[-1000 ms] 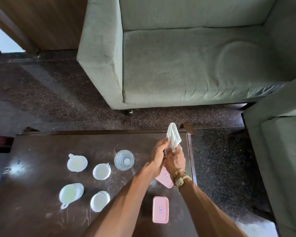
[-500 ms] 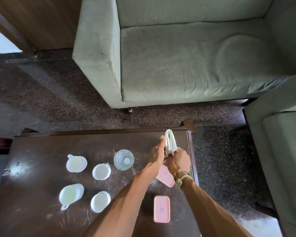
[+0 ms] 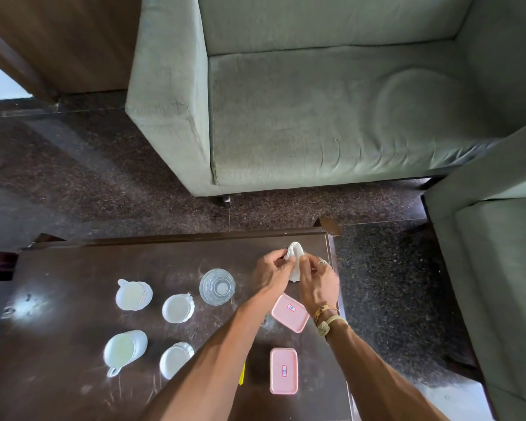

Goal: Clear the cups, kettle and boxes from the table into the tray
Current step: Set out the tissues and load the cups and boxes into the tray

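Observation:
My left hand [image 3: 272, 270] and my right hand [image 3: 318, 284] both pinch a folded white cloth [image 3: 295, 259] low over the far right part of the dark table [image 3: 73, 268]. Two pink lidded boxes lie on the right: one [image 3: 289, 312] under my wrists, the other [image 3: 283, 370] near the front. A clear glass [image 3: 217, 286] stands left of my hands. White crockery sits further left: a small jug [image 3: 133, 295], a cup [image 3: 177, 308], a larger mug lying tilted [image 3: 124, 350] and another cup [image 3: 175, 358] partly behind my left forearm. No tray is visible.
A grey-green sofa [image 3: 316, 117] stands beyond the table across a strip of dark speckled floor [image 3: 73, 177]. A second sofa [image 3: 498, 268] flanks the right side. The table's right edge [image 3: 336, 284] runs just beside my right hand.
Both hands have lowered the white cloth from above the table's far edge down toward the tabletop, folding it smaller. The cups, glass and boxes have not moved.

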A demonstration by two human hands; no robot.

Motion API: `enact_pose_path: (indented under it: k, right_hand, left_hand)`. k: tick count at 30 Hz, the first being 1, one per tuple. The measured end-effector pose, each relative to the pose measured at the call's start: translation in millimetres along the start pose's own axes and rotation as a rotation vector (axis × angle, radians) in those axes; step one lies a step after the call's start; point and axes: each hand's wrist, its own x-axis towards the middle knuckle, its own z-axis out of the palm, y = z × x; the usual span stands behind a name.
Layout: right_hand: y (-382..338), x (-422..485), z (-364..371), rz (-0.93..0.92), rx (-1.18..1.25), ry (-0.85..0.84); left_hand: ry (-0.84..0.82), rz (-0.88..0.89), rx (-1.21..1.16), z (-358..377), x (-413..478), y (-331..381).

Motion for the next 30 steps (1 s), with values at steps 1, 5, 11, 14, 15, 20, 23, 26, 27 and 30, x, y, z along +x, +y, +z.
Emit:
enact_pose_path:
  k: [1,5,11,14,15,20,23,26,27,30]
  right_hand:
    - [2.7,1.2,1.7,0.026,-0.026,-0.016]
    - [11.7,-2.7,5.3,0.083,-0.035,-0.002]
    - [14.6,-10.7,2.0,-0.071,-0.098,-0.017]
    - [14.8,-6.7,1.0,0.007,-0.039,0.021]
    - [14.7,-6.2,0.4,0.030,-0.024,0.034]
    - [8.0,-13.5,-12.4,0.032,-0.061,0.076]
    - [-1.7,-23.4,-21.8,0.048,-0.111,0.087]
    - [-17.0,-43.0,-28.8,0.157,-0.064,0.187]
    - [-22.6,-51.5,-30.4,0.161,-0.067,0.197]
    - [-37.6,-75.4,-35.9,0.119,-0.074,0.197]
  left_hand:
    - [0.004,0.017,0.057,0.7,-0.6,-2.0]
    - [-0.017,0.043,0.027,5.4,-5.2,-6.4]
    - [-0.040,0.062,0.099,5.5,-11.5,-13.2]
    - [-0.066,0.054,0.078,3.7,-13.2,-7.1]
    - [-0.067,0.059,0.070,2.3,-14.4,-5.3]
    - [-0.077,0.043,-0.030,-12.8,-30.2,3.4]
    - [-0.077,-0.002,-0.079,-28.6,-47.2,9.0]
    - [-0.063,0.025,-0.047,-48.4,-67.9,12.5]
    - [-0.053,0.039,-0.020,-55.7,-74.5,13.1]
    - [-0.050,0.100,0.035,-78.1,-91.9,13.6]
